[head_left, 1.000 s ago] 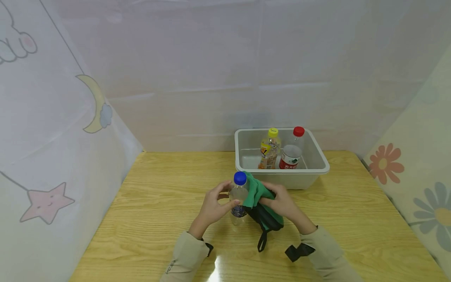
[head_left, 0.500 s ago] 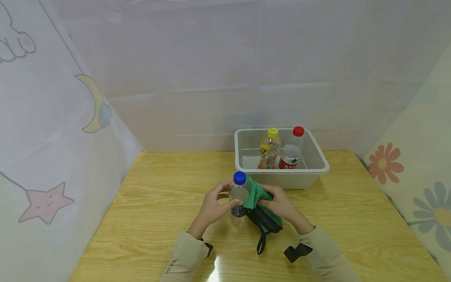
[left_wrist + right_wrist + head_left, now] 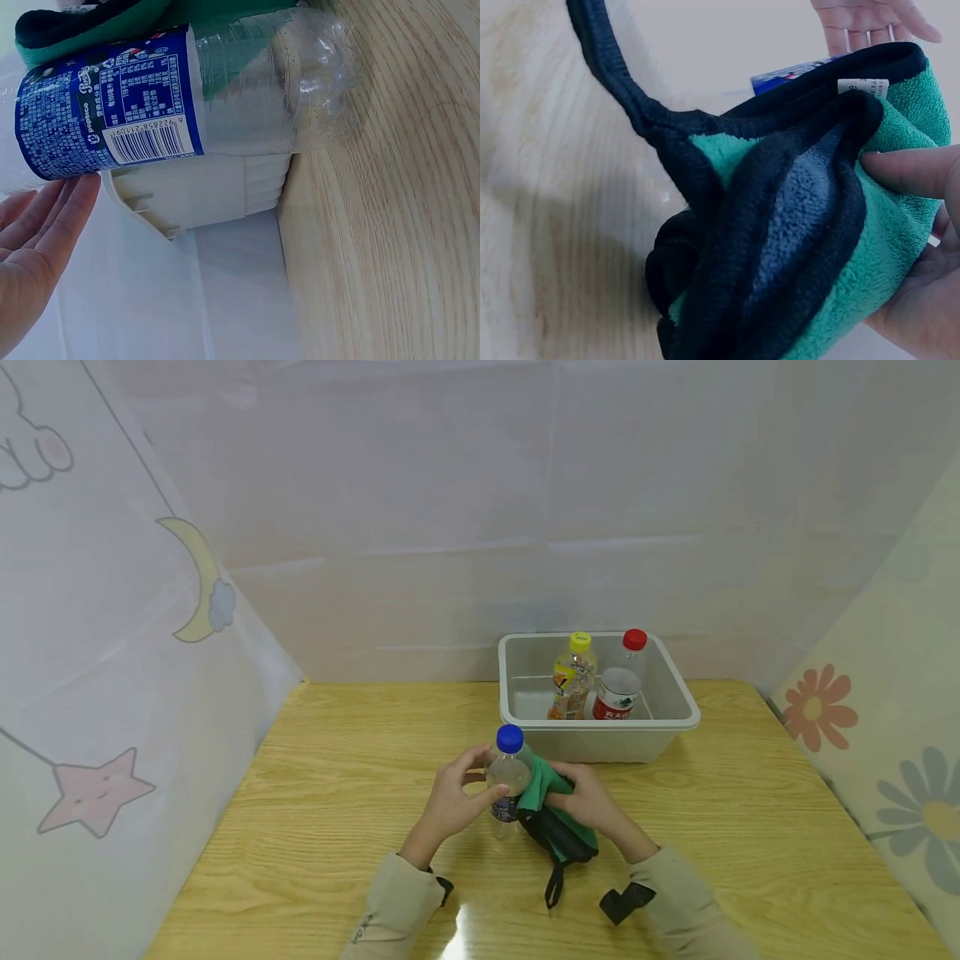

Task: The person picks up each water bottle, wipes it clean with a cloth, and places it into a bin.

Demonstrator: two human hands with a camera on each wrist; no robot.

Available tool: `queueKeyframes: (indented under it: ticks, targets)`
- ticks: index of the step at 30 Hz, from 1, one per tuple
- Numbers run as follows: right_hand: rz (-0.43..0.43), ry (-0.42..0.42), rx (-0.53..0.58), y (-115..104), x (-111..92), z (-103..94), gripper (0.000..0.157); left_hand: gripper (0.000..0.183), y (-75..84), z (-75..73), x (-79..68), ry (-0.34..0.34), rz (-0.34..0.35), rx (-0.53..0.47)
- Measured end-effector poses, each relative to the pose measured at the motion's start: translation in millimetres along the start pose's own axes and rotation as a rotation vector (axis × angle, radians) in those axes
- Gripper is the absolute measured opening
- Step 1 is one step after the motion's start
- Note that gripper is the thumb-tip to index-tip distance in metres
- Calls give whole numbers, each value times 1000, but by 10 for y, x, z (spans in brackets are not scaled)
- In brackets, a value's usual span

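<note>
A clear plastic bottle [image 3: 510, 772] with a blue cap and a blue label [image 3: 112, 105] stands upright on the table. My left hand [image 3: 456, 795] holds its left side, thumb in front and fingers behind. Against the bottle's right side lies a folded green cloth [image 3: 537, 787] with a dark edging and a black hanging loop [image 3: 554, 887]. My right hand [image 3: 588, 797] grips this cloth between thumb and fingers, as the right wrist view shows on the green pile [image 3: 907, 217]. The fingers beneath the cloth are partly hidden.
Behind the hands stands a light grey plastic bin [image 3: 600, 725]. Inside it are a yellow-capped bottle [image 3: 573, 681] and a red-capped bottle [image 3: 618, 689]. The wooden table [image 3: 360, 735] meets a printed cloth backdrop [image 3: 420, 568] at the back and sides.
My right hand and the green cloth have slid down along the bottle, from close to the cap to its shoulder. The left hand and the bottle have stayed nearly still.
</note>
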State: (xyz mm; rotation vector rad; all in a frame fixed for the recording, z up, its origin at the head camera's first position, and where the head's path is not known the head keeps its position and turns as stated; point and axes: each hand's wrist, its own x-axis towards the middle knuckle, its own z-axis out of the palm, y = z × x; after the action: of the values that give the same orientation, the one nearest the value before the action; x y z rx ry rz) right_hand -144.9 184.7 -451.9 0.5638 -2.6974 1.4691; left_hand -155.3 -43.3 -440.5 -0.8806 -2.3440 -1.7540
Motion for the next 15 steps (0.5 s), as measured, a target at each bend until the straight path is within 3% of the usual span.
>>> queueKeyframes:
  ticks: [15]
  targets:
    - [-42, -78, -18, 75, 4, 66, 40, 56, 40, 8, 4, -12, -48, -17]
